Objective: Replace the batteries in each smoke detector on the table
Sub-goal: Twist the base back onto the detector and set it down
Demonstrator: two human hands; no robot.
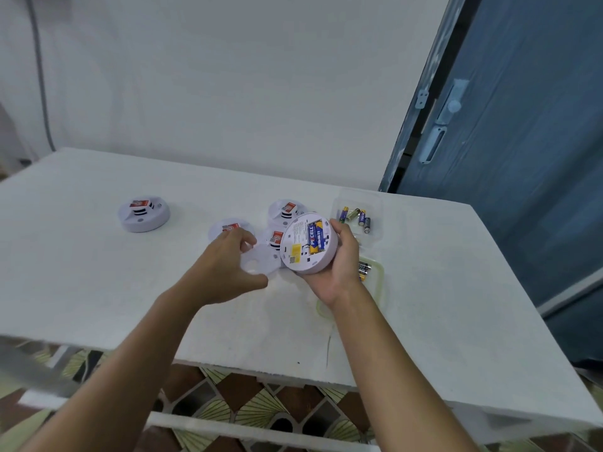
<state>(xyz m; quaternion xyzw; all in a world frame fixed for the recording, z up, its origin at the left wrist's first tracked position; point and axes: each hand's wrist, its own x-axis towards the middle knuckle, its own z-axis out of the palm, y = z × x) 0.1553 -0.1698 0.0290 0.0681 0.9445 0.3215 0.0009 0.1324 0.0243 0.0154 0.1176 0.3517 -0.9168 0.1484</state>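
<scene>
My right hand grips a white round smoke detector, tilted with its back toward me; blue and yellow batteries sit in its open compartment. My left hand hovers over a flat white round back cover lying on the table, with the fingers curled loosely above it and nothing held. Three more detectors with red labels sit on the table: one at the far left, one behind my left hand, one behind the held unit. A further one shows partly between my hands.
A clear plastic tray at the right holds several loose batteries. Nearer, a yellowish-rimmed tray holds more batteries, partly hidden by my right hand. The white table ends close to me. A blue door stands at the right.
</scene>
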